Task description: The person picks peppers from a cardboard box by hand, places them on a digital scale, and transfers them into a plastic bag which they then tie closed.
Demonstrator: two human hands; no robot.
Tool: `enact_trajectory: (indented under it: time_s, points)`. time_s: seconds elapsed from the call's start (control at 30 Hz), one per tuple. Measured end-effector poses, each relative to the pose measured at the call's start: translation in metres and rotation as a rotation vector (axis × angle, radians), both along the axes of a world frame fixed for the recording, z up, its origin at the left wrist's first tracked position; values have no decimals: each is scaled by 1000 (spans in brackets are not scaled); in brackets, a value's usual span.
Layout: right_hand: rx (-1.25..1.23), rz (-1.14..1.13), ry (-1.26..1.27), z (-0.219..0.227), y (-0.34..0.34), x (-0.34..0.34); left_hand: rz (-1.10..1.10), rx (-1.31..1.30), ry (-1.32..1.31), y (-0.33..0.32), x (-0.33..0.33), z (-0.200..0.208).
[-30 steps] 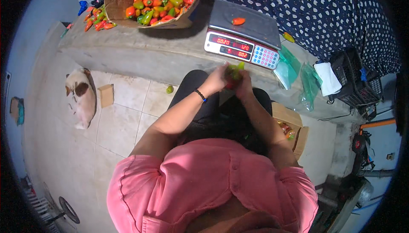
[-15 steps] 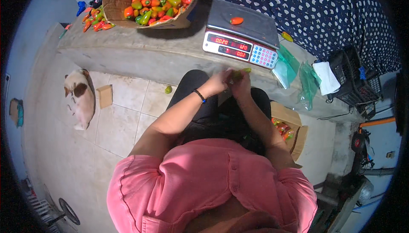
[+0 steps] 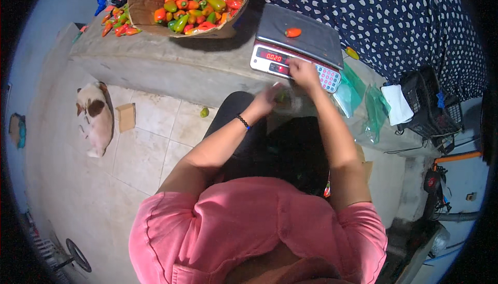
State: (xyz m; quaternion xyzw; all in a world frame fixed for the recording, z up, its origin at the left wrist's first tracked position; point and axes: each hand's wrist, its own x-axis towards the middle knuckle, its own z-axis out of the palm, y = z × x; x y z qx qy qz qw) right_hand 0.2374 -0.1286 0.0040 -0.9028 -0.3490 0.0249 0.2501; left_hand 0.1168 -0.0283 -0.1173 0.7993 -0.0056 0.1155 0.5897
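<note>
My left hand is closed above my lap, around what looks like a clear plastic bag with a green pepper in it; motion blurs both. Over the front panel of a grey digital scale reaches my right hand, covering part of the lit red display. Its fingers look bent but are blurred, and whether they hold anything cannot be made out. One orange-red pepper lies on the scale's flat pan, beyond my right hand.
A cardboard box of red and green peppers stands on the concrete ledge, loose peppers beside it. Green plastic bags hang right of the scale. On the floor lie a dog and a green pepper.
My hands have parted. The right one has let go of the greenish pepper and moved forward over the scale's panel; the left stays near my lap. The pepper on the pan remains there.
</note>
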Motion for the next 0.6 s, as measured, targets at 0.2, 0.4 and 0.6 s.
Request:
enact_trajectory:
  time_s: [0.2, 0.4, 0.6]
  points:
    - [-202, -48, -508, 10, 52, 87, -77, 113, -80, 6, -2, 10]
    - [-370, 2, -561, 3, 54, 114, -51, 167, -88, 2, -11, 9]
    - [545, 35, 127, -20, -1, 24, -133, -559, 203, 5, 3, -7]
